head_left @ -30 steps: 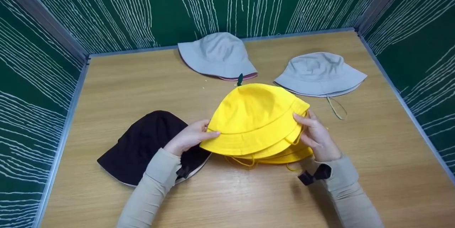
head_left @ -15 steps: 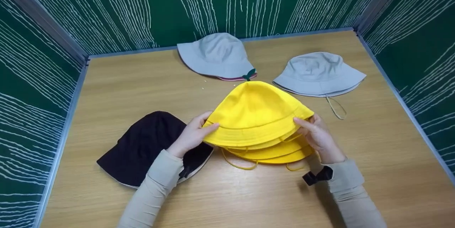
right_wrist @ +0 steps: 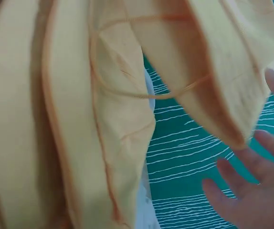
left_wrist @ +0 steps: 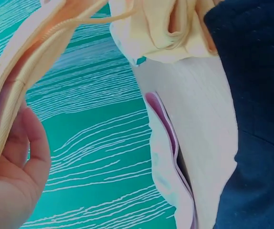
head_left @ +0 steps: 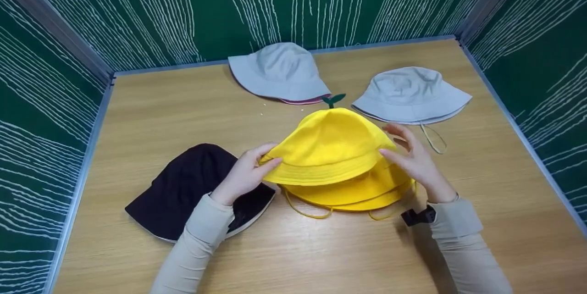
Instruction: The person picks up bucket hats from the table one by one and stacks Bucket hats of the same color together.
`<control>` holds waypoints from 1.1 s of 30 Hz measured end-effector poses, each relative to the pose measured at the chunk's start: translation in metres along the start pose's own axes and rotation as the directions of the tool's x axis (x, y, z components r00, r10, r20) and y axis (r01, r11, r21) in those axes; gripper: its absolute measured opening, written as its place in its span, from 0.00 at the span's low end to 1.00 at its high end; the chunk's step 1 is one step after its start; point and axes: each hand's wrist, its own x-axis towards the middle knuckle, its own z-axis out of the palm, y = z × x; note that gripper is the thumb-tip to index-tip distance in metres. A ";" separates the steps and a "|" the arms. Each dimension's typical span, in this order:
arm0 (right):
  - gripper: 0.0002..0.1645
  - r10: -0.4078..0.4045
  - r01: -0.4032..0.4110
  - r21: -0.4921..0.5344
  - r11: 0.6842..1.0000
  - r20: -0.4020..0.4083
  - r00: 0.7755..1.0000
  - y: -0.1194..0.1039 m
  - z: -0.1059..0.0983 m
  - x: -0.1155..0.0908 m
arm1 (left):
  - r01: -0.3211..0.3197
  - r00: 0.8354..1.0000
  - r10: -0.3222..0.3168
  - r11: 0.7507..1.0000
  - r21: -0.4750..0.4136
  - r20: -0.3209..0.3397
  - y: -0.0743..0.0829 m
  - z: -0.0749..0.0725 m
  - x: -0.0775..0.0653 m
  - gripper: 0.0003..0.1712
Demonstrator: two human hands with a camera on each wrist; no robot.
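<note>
My left hand [head_left: 245, 172] pinches the left brim of a yellow bucket hat [head_left: 335, 145] with a green sprout [head_left: 334, 100] on its crown. In the left wrist view, fingers curl under the folded brim [left_wrist: 13, 100]. This hat is raised over more yellow hats [head_left: 371, 188], stacked on the table with thin chin cords hanging out. At the hat's right side is my right hand [head_left: 419, 163], its fingers spread and its thumb by the brim. The right wrist view has that hand [right_wrist: 258, 186] with loose fingers near the brim's tip; whether it touches is unclear.
A black bucket hat [head_left: 188, 188] lies on the wooden table [head_left: 321, 252], partly behind my left forearm. Two light grey bucket hats, one at the back [head_left: 284, 71] and one at the right [head_left: 412, 94], rest farther away. Green panels [head_left: 220, 14] with white lines enclose three sides.
The right hand has let go of the brim and drawn slightly right, fingers spreading. The top yellow hat has turned, its sprout shifting rightward, and its right side has dropped. The left hand keeps its pinch.
</note>
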 end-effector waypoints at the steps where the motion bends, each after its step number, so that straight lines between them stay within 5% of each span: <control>1: 0.36 0.006 -0.005 -0.028 1.000 0.029 1.000 -0.001 -0.001 0.000 | -0.003 1.000 0.003 1.000 -0.002 0.005 0.001 0.000 0.000 0.18; 5: 0.27 0.002 0.008 -0.120 0.993 0.082 0.997 -0.002 -0.004 -0.001 | 0.015 1.000 -0.015 1.000 -0.007 0.024 0.003 0.002 0.003 0.19; 12: 0.19 -0.046 0.050 -0.047 0.998 0.082 0.996 0.001 -0.008 -0.001 | 0.109 0.993 -0.105 0.990 -0.086 0.049 0.004 0.004 0.014 0.21; 20: 0.16 -0.039 0.061 -0.125 0.990 0.170 0.985 0.003 -0.022 -0.004 | 0.172 0.985 -0.171 0.981 -0.090 0.016 0.005 0.017 0.026 0.22; 24: 0.18 0.020 0.016 -0.179 0.984 0.198 0.980 0.004 -0.029 -0.005 | 0.190 0.982 -0.188 0.981 -0.042 0.029 0.004 0.025 0.030 0.22; 33: 0.23 0.134 -0.077 -0.249 0.965 0.222 0.966 0.011 -0.039 -0.008 | 0.122 0.989 -0.130 0.987 0.100 0.077 -0.004 0.037 0.040 0.12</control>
